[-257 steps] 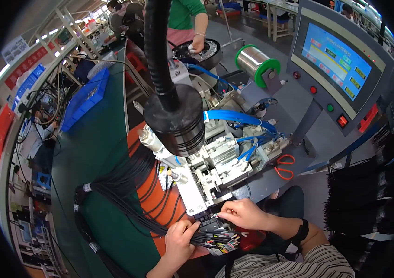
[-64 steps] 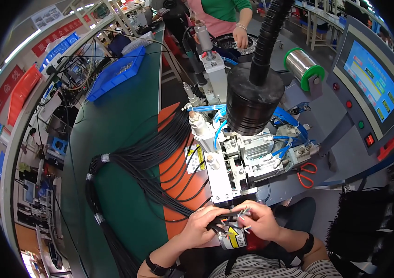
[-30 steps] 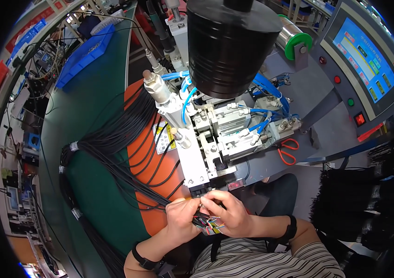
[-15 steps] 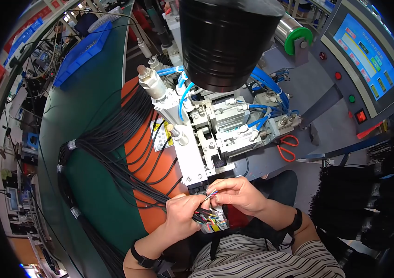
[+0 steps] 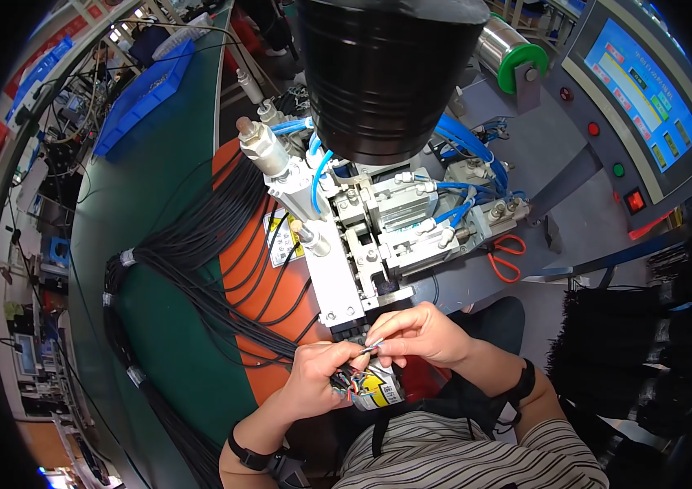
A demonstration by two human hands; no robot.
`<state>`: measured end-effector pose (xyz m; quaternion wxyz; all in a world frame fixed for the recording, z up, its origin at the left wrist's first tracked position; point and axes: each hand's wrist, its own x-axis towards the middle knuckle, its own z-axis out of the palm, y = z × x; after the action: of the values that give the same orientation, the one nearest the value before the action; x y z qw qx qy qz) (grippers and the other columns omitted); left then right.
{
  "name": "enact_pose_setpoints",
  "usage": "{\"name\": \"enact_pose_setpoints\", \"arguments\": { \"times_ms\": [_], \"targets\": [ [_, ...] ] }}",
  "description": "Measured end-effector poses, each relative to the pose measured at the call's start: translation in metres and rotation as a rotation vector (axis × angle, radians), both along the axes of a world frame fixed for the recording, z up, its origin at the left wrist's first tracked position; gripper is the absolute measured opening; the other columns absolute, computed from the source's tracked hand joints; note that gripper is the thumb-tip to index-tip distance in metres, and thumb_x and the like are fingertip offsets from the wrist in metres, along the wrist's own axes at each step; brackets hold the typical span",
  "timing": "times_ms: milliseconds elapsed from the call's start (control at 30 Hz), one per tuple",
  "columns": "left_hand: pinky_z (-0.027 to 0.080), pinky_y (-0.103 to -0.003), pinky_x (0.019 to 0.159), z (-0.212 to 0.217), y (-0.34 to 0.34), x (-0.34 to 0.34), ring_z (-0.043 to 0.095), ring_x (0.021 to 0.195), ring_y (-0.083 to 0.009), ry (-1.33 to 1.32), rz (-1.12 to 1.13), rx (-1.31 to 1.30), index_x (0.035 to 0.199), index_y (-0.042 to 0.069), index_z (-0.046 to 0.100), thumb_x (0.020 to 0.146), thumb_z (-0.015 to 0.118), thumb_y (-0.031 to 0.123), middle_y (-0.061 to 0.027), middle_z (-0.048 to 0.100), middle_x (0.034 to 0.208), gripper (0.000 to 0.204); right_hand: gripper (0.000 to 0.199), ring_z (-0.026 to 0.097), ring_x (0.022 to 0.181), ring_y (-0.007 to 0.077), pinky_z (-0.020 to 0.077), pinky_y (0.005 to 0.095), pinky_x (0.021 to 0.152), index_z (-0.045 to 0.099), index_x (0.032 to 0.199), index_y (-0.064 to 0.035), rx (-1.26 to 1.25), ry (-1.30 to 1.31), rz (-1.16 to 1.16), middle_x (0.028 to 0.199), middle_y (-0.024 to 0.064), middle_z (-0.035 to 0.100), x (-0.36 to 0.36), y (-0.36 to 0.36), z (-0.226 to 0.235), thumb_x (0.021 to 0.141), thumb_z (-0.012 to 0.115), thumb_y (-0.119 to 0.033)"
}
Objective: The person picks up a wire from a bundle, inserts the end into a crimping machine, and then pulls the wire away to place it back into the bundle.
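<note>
Just in front of the machine (image 5: 331,281), pinching one cable end (image 5: 371,348) between both hands: gripped near the sheath by thumb and forefinger of the left hand (image 5: 321,373), nipped at the wire tips by the fingertips of the right hand (image 5: 419,336). Probably held from two sides to steady something thin and springy. Below the left hand, a spray of coloured wire ends (image 5: 350,386) beside a yellow-marked label (image 5: 378,391); cannot tell whether clasped in the palm or merely resting there. Leading off leftward, black cables (image 5: 207,224) across an orange mat (image 5: 261,376) and a green desk (image 5: 203,367), fanned out near the machine, perhaps to separate easily, and cinched farther along by silvery bands (image 5: 136,376), presumably to bind a thick hank against tangling. Overhead, a black cylindrical hood (image 5: 391,81), apparently set high to leave room for the hands. Right of the machine, red-handled scissors (image 5: 507,259), seemingly left within easy reach of the right hand. Farther back, a green-flanged spool of silvery wire (image 5: 505,45), and beyond on the right a tilted screen (image 5: 643,94), likely angled for reading from the working position
</note>
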<state>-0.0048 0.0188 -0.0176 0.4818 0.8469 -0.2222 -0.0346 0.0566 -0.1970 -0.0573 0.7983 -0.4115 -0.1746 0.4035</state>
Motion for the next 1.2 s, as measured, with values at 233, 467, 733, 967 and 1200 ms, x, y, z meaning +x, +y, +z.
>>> {"name": "enact_pose_setpoints", "arguments": {
  "times_ms": [233,467,733,967,1200],
  "targets": [
    [0.048,-0.034,0.058,0.003,0.000,-0.001,0.061,0.059,-0.0268,0.138,-0.016,-0.030,0.093,0.007,0.061,0.063,0.072,0.003,-0.0061,0.062,0.070,0.032,0.013,0.066,0.069,0.0126,0.0501,0.0235,0.054,0.070,0.100,0.0033,-0.088,-0.294,-0.122,0.099,0.0122,0.067,-0.001,0.001,0.010,0.088,0.065,0.003],
    [0.049,-0.034,0.061,0.007,-0.024,-0.014,0.060,0.064,-0.0235,-0.244,0.107,0.480,0.100,0.002,0.063,0.068,0.068,0.003,-0.0065,0.060,0.078,0.032,0.008,0.063,0.058,0.0188,0.0497,0.0307,0.049,0.063,0.082,-0.0021,-0.650,-1.254,-0.392,0.081,0.0080,0.061,-0.007,0.005,0.018,0.082,0.069,-0.008],
    [0.049,-0.031,0.066,0.006,-0.020,-0.011,0.060,0.082,-0.0223,-0.311,0.085,0.557,0.119,-0.002,0.062,0.070,0.063,0.008,-0.0082,0.058,0.096,0.050,0.014,0.060,0.056,0.0229,0.0486,0.0351,0.048,0.056,0.075,-0.0050,-0.803,-1.374,-0.383,0.071,0.0071,0.051,-0.007,0.005,0.012,0.080,0.065,-0.013],
    [0.048,-0.030,0.063,0.011,-0.016,-0.007,0.056,0.075,-0.0205,-0.346,-0.020,0.558,0.118,-0.005,0.062,0.073,0.061,0.007,-0.0066,0.053,0.085,0.047,0.012,0.061,0.057,0.0221,0.0483,0.0349,0.048,0.056,0.076,-0.0051,-0.789,-1.370,-0.441,0.073,0.0071,0.051,-0.010,0.006,0.006,0.080,0.065,-0.012],
    [0.048,-0.029,0.062,0.018,-0.022,0.001,0.053,0.075,-0.0175,-0.371,-0.094,0.726,0.117,-0.005,0.062,0.077,0.060,0.009,-0.0057,0.052,0.086,0.043,0.011,0.060,0.053,0.0229,0.0482,0.0359,0.045,0.057,0.080,-0.0046,-0.906,-1.438,-0.281,0.075,0.0064,0.052,-0.008,0.003,0.015,0.081,0.065,-0.013]
  ]
}}
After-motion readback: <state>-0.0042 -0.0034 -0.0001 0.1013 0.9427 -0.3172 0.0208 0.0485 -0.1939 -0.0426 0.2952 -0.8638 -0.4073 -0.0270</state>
